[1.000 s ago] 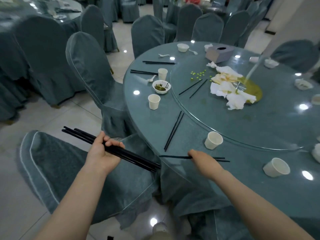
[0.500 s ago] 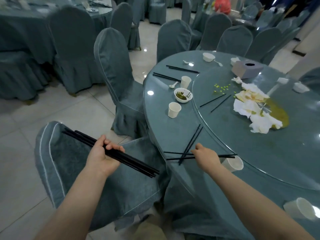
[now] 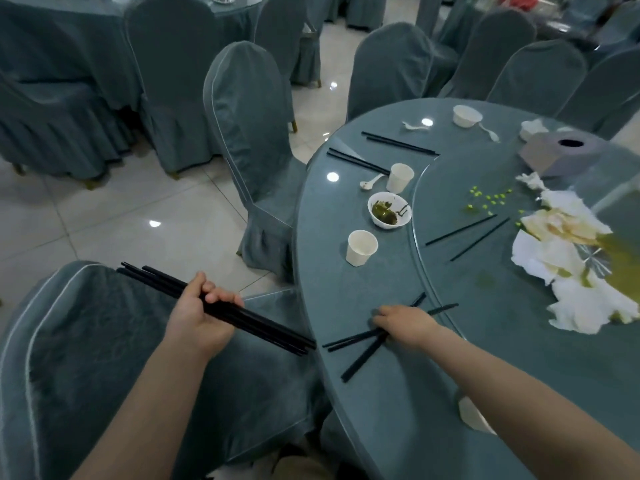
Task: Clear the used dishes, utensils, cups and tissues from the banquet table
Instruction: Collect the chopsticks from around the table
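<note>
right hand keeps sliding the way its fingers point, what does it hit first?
Probably nothing soon: the right hand, on crossed chopsticks, points left toward the table edge, then the chair. Depth is unclear.

- left hand (image 3: 199,315) holds a bundle of chopsticks (image 3: 256,325) over the near chair (image 3: 86,358), left of the table (image 3: 363,410).
- right hand (image 3: 405,325) rests on crossed chopsticks (image 3: 356,362) at the table's near edge.
- behind them stands a cup (image 3: 361,247); behind that, a bowl (image 3: 389,210), then a second cup (image 3: 400,177).
- tissues (image 3: 568,265) lie on the turntable (image 3: 502,306), to the right.
</note>
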A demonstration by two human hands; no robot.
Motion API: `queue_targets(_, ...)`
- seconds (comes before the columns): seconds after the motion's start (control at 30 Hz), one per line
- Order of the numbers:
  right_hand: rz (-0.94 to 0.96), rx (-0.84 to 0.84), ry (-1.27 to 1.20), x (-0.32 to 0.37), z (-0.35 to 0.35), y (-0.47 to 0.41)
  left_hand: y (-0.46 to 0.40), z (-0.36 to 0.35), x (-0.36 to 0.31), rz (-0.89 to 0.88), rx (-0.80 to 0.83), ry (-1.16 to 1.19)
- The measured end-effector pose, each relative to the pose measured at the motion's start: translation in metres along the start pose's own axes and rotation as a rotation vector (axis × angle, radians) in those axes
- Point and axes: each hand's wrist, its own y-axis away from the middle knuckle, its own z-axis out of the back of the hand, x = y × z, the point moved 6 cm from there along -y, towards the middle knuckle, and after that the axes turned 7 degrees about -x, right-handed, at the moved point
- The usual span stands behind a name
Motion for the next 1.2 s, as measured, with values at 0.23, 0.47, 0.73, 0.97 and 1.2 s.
queue_targets(0.23,0.054,0.042,-0.078,-0.007,0.006,-0.018,-0.015,-0.017,0.017,0.007,-0.019,-0.049)
queue_targets(0.47,-0.137,-0.275,-0.283,-0.001,0.041,-0.031,-0.020,-0.029,0.010,-0.022,-0.040,-0.052)
queue_targets(0.73,-0.138,-0.480,-0.293,-0.020,0.076,-0.032,-0.022,-0.051,0.010,-0.032,-0.039,-0.037)
queue_targets(0.97,-0.293,-0.572,-0.408,-0.070,0.079,-0.005,-0.023,-0.074,0.028,-0.010,-0.027,-0.063)
queue_targets(1.2,-0.594,-0.609,-0.267,-0.150,0.071,0.024,-0.027,-0.101,0.056,0.032,-0.019,-0.094)
